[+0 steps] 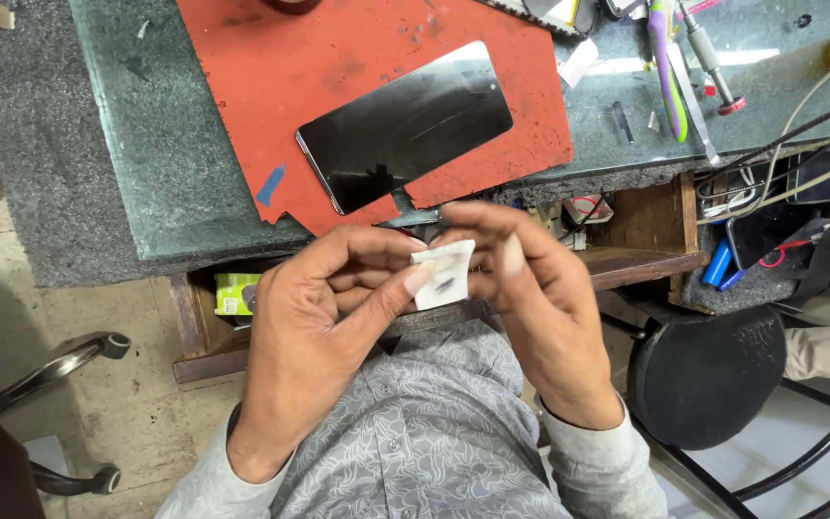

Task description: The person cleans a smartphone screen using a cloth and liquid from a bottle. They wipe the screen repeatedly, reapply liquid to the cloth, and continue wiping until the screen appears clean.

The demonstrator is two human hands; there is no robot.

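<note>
Head view is looking straight down, and a small white pad with a dark smudge on its face is sitting right in the middle, held up in the air above the person's lap, just in front of the tabletop's near edge. The left hand is pinching it from the left, thumb pressing on the pad's lower left corner with the fingers curled in behind it. The right hand is closing on it from the right, its fingers bent over the pad's top and right side (the thumb is hidden behind the pad, so how tightly it is gripping I cannot tell). Both hands are touching the pad and each other's fingertips.

Below them, a grey patterned shirt is filling the lower frame. Just beyond the hands, a black phone screen is lying face up and tilted on a red mat, which is resting on the green stone tabletop. A small blue scrap is lying at the mat's left edge. Further right, screwdrivers and tweezers are lying near the tabletop's far side. An open wooden drawer is showing under the tabletop, and a round black stool is standing well to the right.
</note>
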